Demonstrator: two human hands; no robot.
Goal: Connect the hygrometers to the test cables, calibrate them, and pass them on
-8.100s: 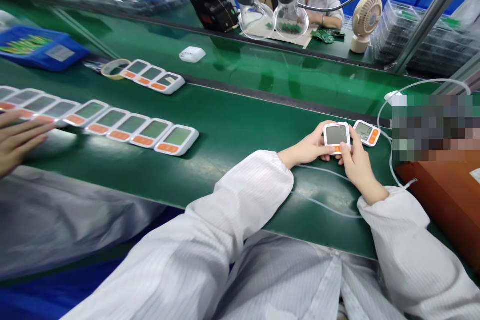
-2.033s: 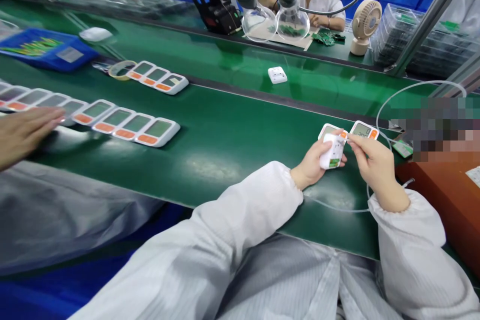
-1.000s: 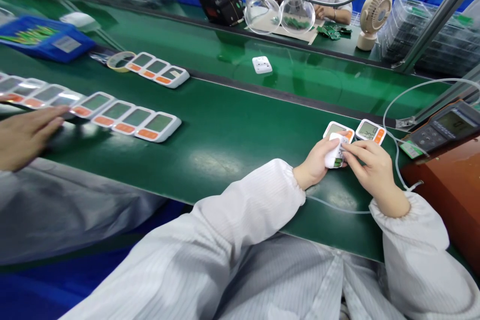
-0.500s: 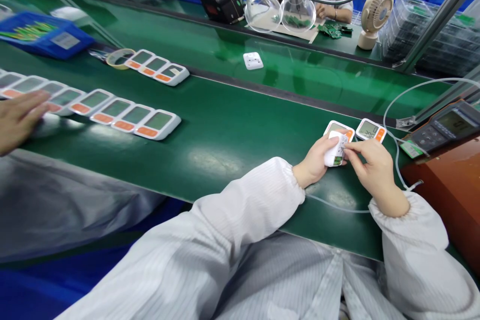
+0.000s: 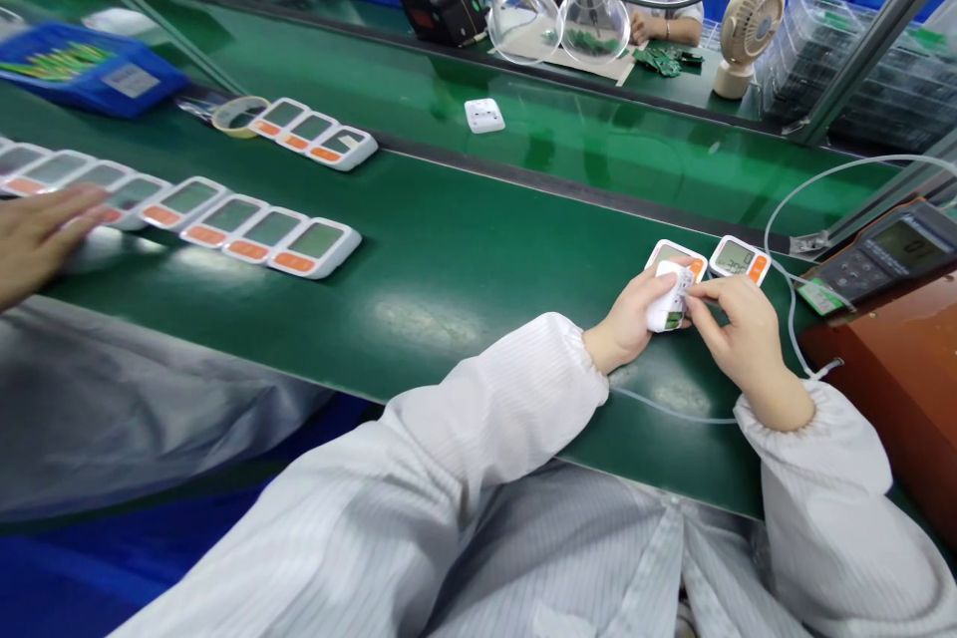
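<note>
My left hand [image 5: 628,319] is closed on a small white electronic monitor [image 5: 661,313], its back turned up and a bit of green showing at its lower end. My right hand [image 5: 750,331] pinches at the right side of that monitor; whatever lies between the fingertips is too small to make out. Just behind my hands lies a white monitor with an orange button strip [image 5: 671,250], partly covered by my left hand. Beside it, a second monitor [image 5: 737,259] shows digits on its screen, near my right hand.
On the right, a handheld meter [image 5: 886,249] with a thin clear tube rests by an orange-brown box [image 5: 908,359]. A row of monitors [image 5: 258,227] lies to the left, where a co-worker's hand [image 5: 41,239] reaches. A white device [image 5: 484,116] sits on the green belt behind.
The white device on the belt has shifted left. My hands have stayed almost in place on the monitor, and the co-worker's hand has moved slightly.
</note>
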